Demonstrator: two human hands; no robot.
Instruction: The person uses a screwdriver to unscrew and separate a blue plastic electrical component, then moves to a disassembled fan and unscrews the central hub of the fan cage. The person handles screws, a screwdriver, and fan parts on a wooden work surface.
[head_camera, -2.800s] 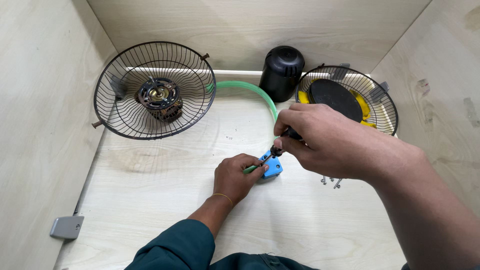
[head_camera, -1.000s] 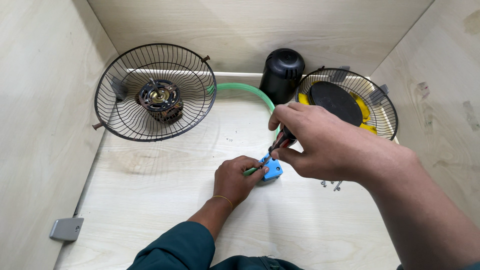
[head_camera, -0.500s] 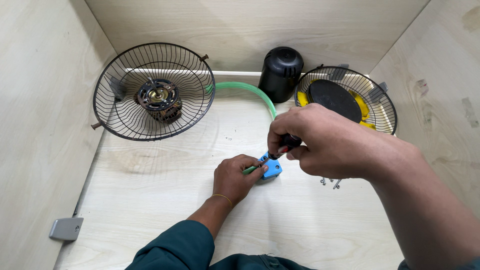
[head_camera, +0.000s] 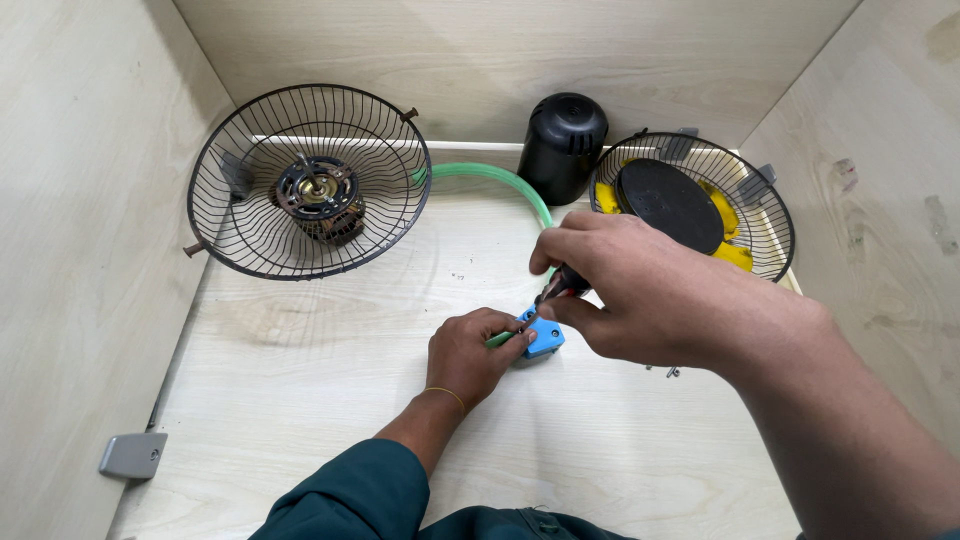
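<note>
Blue plastic part (head_camera: 543, 338) lies on the pale wooden table (head_camera: 300, 400), near its middle, pinned under your left hand (head_camera: 470, 355), whose fingers are curled and pressed onto its left side. A green cable (head_camera: 500, 180) arcs from it towards the back wall. Your right hand (head_camera: 650, 290) sits just above and to the right, fingers closed around a screwdriver (head_camera: 560, 287) whose tip meets the part's top. Behind, 1 wire fan guard with a motor (head_camera: 315, 195) stands at the left, a black motor cover (head_camera: 563, 145) in the centre, and a 2nd guard holding a black disc (head_camera: 690, 205) at the right.
</note>
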